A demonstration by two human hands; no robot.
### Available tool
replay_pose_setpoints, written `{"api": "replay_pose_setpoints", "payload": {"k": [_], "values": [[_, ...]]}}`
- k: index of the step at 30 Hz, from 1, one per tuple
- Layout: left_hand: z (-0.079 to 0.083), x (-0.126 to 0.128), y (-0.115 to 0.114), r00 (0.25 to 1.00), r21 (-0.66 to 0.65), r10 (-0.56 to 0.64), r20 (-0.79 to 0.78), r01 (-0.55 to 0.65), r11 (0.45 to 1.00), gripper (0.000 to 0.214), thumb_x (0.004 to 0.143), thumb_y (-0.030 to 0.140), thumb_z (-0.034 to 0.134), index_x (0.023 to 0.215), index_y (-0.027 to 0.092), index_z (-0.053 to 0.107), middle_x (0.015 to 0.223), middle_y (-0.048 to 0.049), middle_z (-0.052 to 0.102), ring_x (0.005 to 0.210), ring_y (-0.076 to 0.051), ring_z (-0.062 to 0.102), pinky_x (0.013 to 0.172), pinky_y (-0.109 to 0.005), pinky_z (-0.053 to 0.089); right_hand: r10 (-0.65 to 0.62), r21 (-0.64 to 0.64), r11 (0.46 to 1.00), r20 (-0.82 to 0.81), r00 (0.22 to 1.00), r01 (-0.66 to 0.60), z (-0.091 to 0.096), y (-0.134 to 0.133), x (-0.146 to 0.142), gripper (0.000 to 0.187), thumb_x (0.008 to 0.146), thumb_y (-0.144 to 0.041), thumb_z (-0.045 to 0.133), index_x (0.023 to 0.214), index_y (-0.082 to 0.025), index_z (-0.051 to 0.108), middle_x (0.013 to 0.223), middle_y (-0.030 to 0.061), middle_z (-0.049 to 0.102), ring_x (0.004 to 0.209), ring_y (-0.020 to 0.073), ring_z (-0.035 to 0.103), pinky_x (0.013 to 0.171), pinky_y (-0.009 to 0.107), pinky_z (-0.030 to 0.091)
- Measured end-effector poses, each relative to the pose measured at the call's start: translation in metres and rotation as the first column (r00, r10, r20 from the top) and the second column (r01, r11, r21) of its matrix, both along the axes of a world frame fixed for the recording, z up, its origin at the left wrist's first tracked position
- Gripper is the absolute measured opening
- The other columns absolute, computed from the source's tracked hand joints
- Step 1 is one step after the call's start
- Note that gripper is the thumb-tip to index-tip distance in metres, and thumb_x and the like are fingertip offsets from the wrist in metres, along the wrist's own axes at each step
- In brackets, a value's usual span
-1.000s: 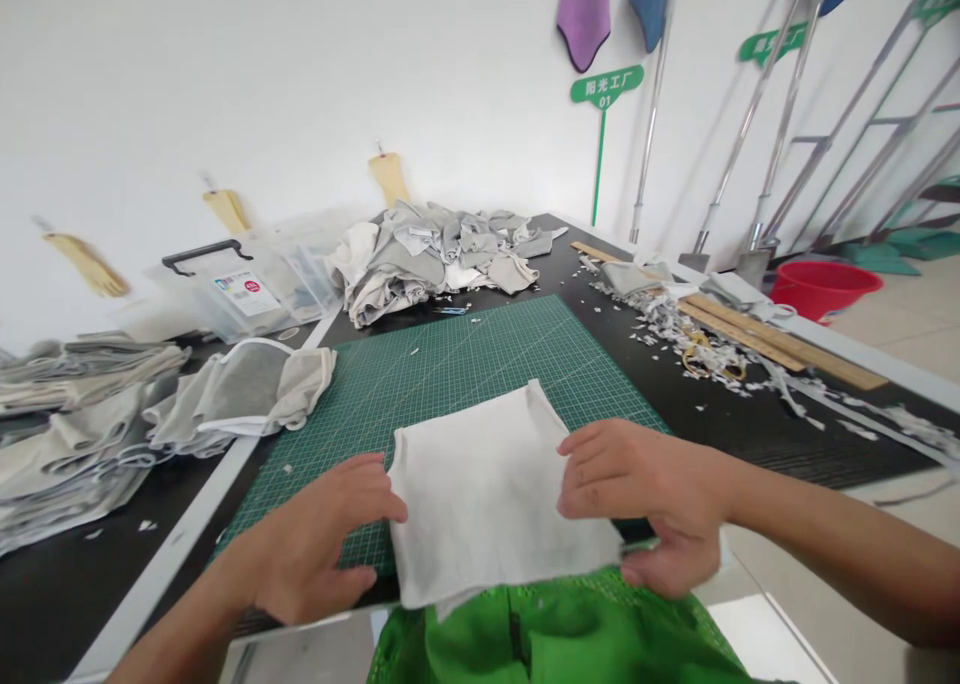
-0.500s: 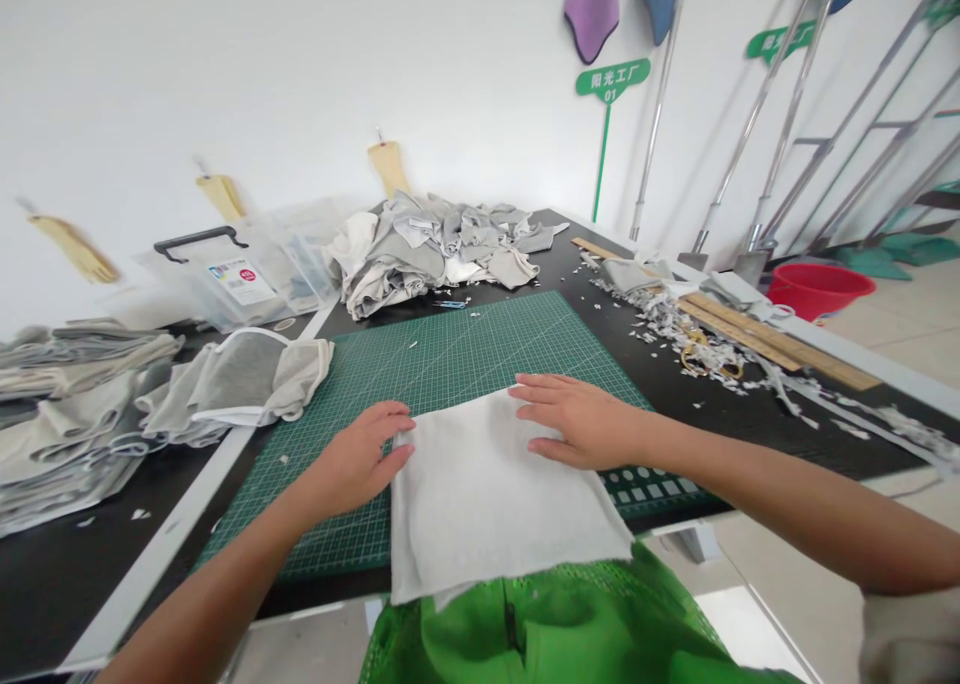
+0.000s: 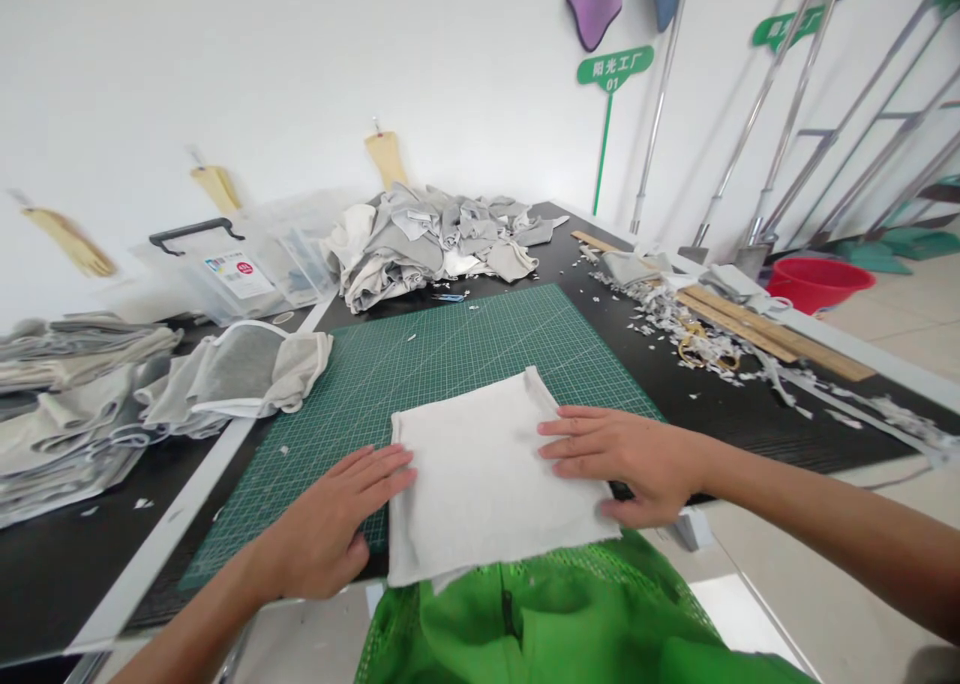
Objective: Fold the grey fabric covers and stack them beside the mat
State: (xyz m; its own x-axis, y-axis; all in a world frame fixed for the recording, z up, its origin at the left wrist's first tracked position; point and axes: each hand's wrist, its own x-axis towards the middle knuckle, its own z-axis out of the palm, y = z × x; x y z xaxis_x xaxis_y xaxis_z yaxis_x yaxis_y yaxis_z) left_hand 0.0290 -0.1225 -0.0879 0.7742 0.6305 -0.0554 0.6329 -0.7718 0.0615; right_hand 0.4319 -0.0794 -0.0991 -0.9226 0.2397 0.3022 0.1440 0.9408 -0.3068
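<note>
A folded white cloth [image 3: 487, 474] lies across the near edge of a green gridded cutting mat [image 3: 457, 364], its far right edge slightly raised. My left hand [image 3: 330, 519] rests flat on the mat, with the fingertips at the cloth's left edge. My right hand [image 3: 630, 464] lies on the cloth's right side, and its fingers press on top. Neither hand is gripping anything. Below the cloth, a green mesh garment [image 3: 525, 624] fills the bottom of the view.
Grey-white fabric pieces [image 3: 240, 369] and folded stacks [image 3: 75, 394] lie left, beside a clear plastic box [image 3: 240, 264]. A crumpled fabric heap [image 3: 427, 244] sits behind the mat. Scraps, scissors [image 3: 701, 346] and wooden rulers [image 3: 750, 316] lie right. A red bucket [image 3: 817, 284] stands beyond.
Both hands have moved toward me along the cloth's sides. The left hand now lies flatter on the mat, and the cloth's far right edge has lifted slightly.
</note>
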Motion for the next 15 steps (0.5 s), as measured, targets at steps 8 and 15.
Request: {"api": "replay_pose_setpoints", "payload": {"k": [8,15], "values": [[-0.016,-0.005,0.015,0.999,0.202,-0.011,-0.033,0.018,0.979,0.038,0.084,0.022,0.048,0.122,0.025,0.053,0.125,-0.0045,0.056,0.12,-0.02,0.047,0.107,-0.042,0.029,-0.037,0.074,0.997,0.047,0.998,0.033,0.003,-0.001,0.011,0.055,0.072,-0.027,0.056,0.126,-0.013,0.05,0.121,0.0141,0.058,0.126,0.0263,0.04,0.108,0.047,0.025],[-0.02,-0.003,0.022,0.991,0.21,-0.04,0.126,0.013,0.978,0.023,0.083,0.014,0.045,0.098,0.021,0.061,0.11,-0.0055,0.064,0.111,-0.017,0.053,0.105,-0.04,0.032,-0.06,0.173,0.983,0.02,0.998,0.055,-0.01,0.007,0.023,0.03,0.082,-0.017,0.05,0.111,-0.02,0.059,0.116,0.0103,0.062,0.123,0.0208,0.045,0.109,0.045,0.027]]}}
